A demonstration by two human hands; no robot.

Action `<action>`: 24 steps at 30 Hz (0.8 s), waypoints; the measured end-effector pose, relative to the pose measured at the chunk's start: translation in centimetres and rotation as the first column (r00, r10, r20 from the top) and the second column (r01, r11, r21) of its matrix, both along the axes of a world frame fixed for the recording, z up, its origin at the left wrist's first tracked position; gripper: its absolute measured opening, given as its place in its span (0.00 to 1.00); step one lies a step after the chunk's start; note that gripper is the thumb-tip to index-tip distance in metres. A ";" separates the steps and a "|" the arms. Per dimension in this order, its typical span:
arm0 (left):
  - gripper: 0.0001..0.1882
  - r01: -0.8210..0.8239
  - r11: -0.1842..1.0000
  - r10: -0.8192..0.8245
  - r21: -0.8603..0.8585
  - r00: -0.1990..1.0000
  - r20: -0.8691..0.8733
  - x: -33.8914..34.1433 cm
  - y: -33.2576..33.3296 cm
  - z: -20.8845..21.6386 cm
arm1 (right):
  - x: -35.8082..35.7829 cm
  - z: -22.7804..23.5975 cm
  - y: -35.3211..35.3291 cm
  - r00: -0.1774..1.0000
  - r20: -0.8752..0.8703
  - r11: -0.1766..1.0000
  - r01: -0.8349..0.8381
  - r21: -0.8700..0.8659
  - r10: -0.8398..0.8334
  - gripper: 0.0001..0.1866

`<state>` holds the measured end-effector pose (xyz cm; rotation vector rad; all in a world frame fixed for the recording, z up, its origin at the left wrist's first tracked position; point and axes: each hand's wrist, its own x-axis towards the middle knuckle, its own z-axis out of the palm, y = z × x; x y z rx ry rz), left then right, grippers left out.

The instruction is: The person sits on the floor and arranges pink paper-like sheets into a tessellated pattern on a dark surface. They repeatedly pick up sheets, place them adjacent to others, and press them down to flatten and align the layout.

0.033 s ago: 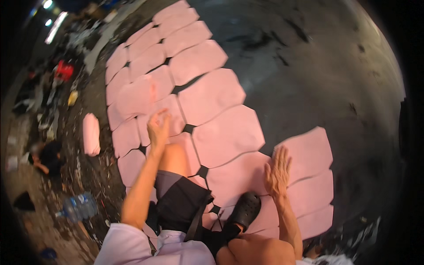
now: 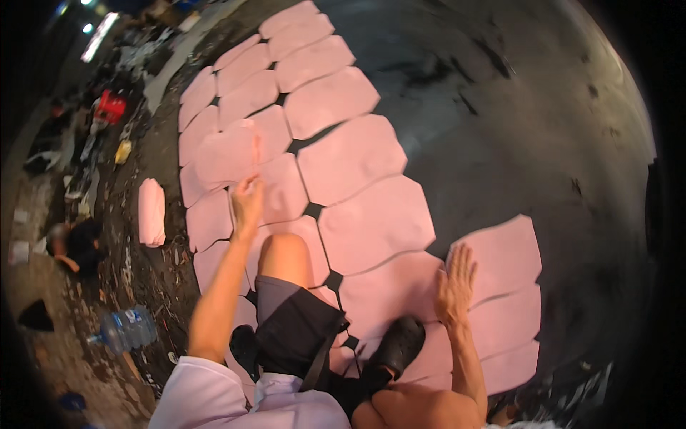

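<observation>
Pink, roughly eight-sided flat sheets point(image 2: 371, 218) lie in rows over a dark surface, with small dark gaps at their corners. A thicker pink pile point(image 2: 225, 154) rests on the rows at the left. My left hand point(image 2: 248, 204) is by its lower right corner, fingers bent and drawn together; anything between them is hidden. My right hand point(image 2: 455, 286) lies flat, fingers stretched, where a pink sheet at the right point(image 2: 496, 250) meets the one beside it.
A pink roll point(image 2: 151, 213) and a large clear blue bottle point(image 2: 128, 329) lie on the littered ground at the left. Another person point(image 2: 80, 247) is farther left, near a red object point(image 2: 110, 106). My black clog point(image 2: 401, 343) and bent knee are over the sheets.
My left hand has moved slightly back and left, and its fingers have drawn closer together. My right hand stays flat on the sheets. The whole view has shifted a little.
</observation>
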<state>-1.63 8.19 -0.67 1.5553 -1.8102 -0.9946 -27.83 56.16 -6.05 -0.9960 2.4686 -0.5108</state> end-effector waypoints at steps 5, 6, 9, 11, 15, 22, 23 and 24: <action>0.43 -0.269 0.929 0.360 -0.254 0.818 0.448 14.9 -18.4 -3.2 | 0.8 1.5 -4.9 0.991 -0.124 0.997 -0.059 -0.056 0.052 0.41; 0.46 -0.330 0.918 0.394 -0.221 0.819 0.416 15.9 -20.0 -3.8 | 1.1 1.7 -5.8 0.980 -0.152 0.992 -0.127 -0.003 0.125 0.41; 0.52 -0.430 0.897 0.435 -0.101 0.822 0.368 14.0 -23.4 -6.3 | 0.6 1.1 -7.8 0.975 -0.126 0.970 -0.160 0.181 0.184 0.43; 0.54 -0.393 0.916 0.374 -0.078 0.768 0.520 15.4 -26.7 -5.5 | 1.4 0.5 -7.9 0.975 -0.121 0.967 -0.157 0.202 0.184 0.44; 0.45 -0.407 0.905 0.388 -0.126 0.664 0.640 17.5 -27.9 -5.1 | 2.2 1.2 -8.5 0.969 -0.124 0.959 -0.182 0.218 0.212 0.45; 0.13 -0.075 0.813 0.195 -0.578 0.970 0.149 10.9 -19.1 -1.1 | 4.2 3.3 -9.1 0.981 -0.087 0.967 -0.150 0.207 0.171 0.47; 0.15 0.070 0.763 0.016 -0.643 0.992 0.128 4.7 -14.2 -0.5 | 3.3 4.1 -8.6 0.987 -0.104 0.977 -0.100 0.190 0.121 0.48; 0.15 0.138 0.765 -0.130 -0.630 0.990 0.058 -0.3 -8.4 1.3 | 2.8 5.2 -8.2 0.991 -0.110 0.985 -0.055 0.164 0.074 0.49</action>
